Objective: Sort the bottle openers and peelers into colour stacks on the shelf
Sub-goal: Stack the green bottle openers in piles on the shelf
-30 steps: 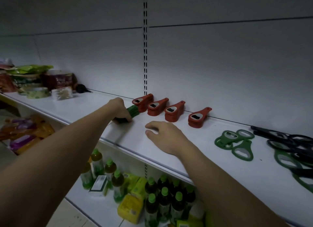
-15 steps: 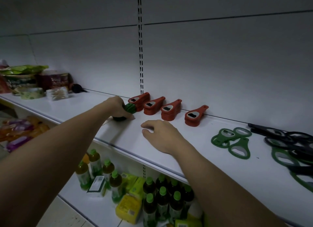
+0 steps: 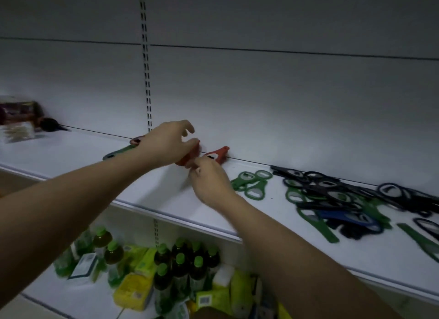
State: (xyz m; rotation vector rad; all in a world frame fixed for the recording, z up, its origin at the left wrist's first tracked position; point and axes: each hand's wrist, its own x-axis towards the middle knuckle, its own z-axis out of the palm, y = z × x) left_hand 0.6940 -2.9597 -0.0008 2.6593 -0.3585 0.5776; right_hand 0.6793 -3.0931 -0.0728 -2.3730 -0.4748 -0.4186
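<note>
- no brand or writing can be read anywhere; the labels on the bottles (image 3: 180, 268) and yellow packs (image 3: 133, 292) on the lower shelf are too blurred to make out.
- my left hand (image 3: 166, 145) reaches over the row of red openers at the back of the white shelf (image 3: 166, 199), fingers curled loosely above one red opener (image 3: 190, 155); i cannot tell whether it grips it or only covers it.
- my right hand (image 3: 210, 183) sits just in front of the next red opener (image 3: 217, 154), fingers bent in towards it; whether it pinches anything i cannot tell.
- that red opener lies with its long axis running front-left to back-right, narrow end touching the back wall.
- a green opener (image 3: 118, 152) pokes out left of my left wrist, long axis slanting front-left to back-right.
- a small green group (image 3: 253, 183) lies flat to the right of my right hand, rings towards the back.
- further right is a mixed heap (image 3: 344, 204) of green, black and blue openers, crossing at all angles.
- far left on the shelf stand some blurred packets (image 3: 19, 119).
</note>
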